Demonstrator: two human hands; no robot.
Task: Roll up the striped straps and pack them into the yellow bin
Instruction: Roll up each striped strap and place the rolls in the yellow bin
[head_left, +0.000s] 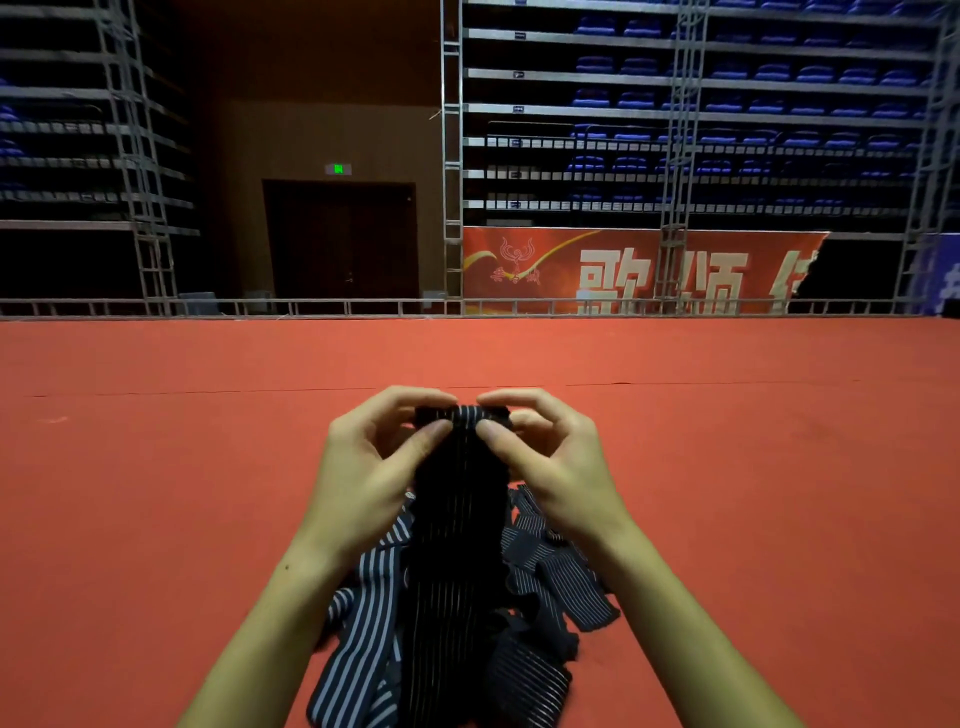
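Pinching from both sides, the left hand (363, 467) and right hand (550, 462) each close a narrow grip of thumb and forefinger on the top end of a dark striped strap (457, 519), where a small roll (464, 415) is formed between the fingertips. Beneath lies the red carpeted floor (156, 467), reaching to a metal truss rail (311, 307), with blue stadium seats (727, 98) and a red banner (623, 270) beyond. The held strap hangs down toward the viewer over a loose pile of striped straps (545, 577) on the carpet between the forearms.
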